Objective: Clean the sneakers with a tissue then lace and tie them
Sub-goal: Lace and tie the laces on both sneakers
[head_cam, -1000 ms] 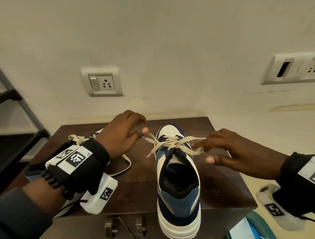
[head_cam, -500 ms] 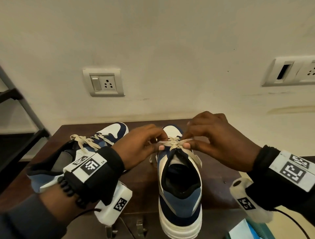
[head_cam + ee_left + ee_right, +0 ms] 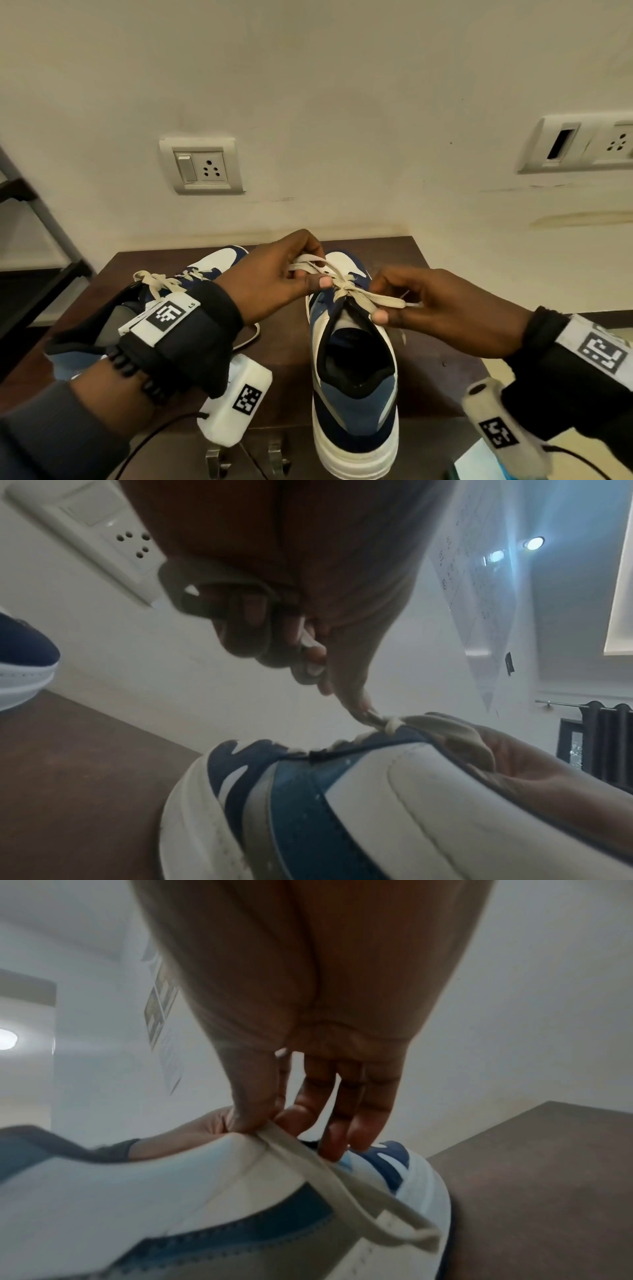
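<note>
Near sneaker (image 3: pixel 354 370) upright on the dark brown table (image 3: pixel 445 370), heel over the front edge, toe toward the wall. Blue and white panels, thick white sole, black collar. Cream lace (image 3: pixel 346 289) gathered at the top eyelets into a crossing between the two hands.

Left hand (image 3: pixel 274 279) above the tongue, fingers (image 3: pixel 301 653) curled round a loop of lace, thumb tip pressed down beside the crossing — grasping, not released. From the left wrist view, a strand running taut from the thumb down to the top of the shoe.

Right hand (image 3: pixel 445 308) just right of the crossing, thumb and forefinger pinching the other flat strand, its free end lying out across the fingers. From the right wrist view, thumb and first finger clamped on the lace (image 3: pixel 342 1175) right at the shoe's collar, the remaining fingers (image 3: pixel 356 1118) straighter and resting near the side of the sneaker (image 3: pixel 240 1204).

Second sneaker (image 3: pixel 191 277) to the left on the same table — partly hidden behind the left wrist, laces already threaded, a loose strand trailing across the tabletop.

White switch and socket plate (image 3: pixel 202 168) on the wall behind; another socket panel (image 3: pixel 579 144) farther right. Dark metal shelf frame (image 3: pixel 37 240) at the left edge.
</note>
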Demonstrator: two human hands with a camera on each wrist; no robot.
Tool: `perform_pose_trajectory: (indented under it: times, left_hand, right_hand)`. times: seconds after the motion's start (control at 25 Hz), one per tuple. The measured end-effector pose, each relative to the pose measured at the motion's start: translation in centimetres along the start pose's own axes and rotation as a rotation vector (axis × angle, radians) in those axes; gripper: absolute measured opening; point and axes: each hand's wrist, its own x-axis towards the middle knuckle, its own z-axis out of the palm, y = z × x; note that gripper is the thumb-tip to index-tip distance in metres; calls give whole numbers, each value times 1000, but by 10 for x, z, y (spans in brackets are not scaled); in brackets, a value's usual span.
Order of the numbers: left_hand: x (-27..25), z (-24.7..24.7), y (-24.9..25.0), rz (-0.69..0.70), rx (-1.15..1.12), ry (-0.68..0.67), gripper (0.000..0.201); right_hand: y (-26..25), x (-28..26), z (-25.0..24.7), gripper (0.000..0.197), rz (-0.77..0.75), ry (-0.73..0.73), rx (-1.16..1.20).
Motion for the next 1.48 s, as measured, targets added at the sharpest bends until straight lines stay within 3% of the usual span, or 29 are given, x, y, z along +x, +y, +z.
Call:
perform_pose_trajectory:
  times: [0.12,0.24,0.36,0.48,0.68,0.8,0.88,1.16,1.28,1.48]
  left_hand:
    - [1,-3,0,-36,-147,98,23]
    - [-1,-3,-5,-110,-391,184,17]
    - [-5,-3,-17,-192,-527,184,8]
    - [-8,3,-26,-277,-719,204,18]
    - [-26,16,-44,-220,-384,89,11]
    - [-29,19,-44,-217,-485,60,26]
    - [-29,20,-37,-210,-544,49,24]
    - [-31,14,-34,-200,-405,109,23]
    - [-26,22,-43,-252,-307,205,12]
    - [-21,25,-49,-289,-325,274,10]
  right_hand:
    - [0,2,5,2,-5,119,65]
    - [2,2,13,5,68,209,189]
    - [1,5,16,4,88,271,167]
    - [-2,6,10,9,110,278,178]
    - [1,9,18,18,144,286,175]
    - [-2,6,28,15,156,336,326]
    - [-8,4,34,16,158,364,522]
    - [-6,1,37,24,188,405,490]
    - [-3,-2,38,27,208,399,498]
    - [4,-8,36,28,229,378,504]
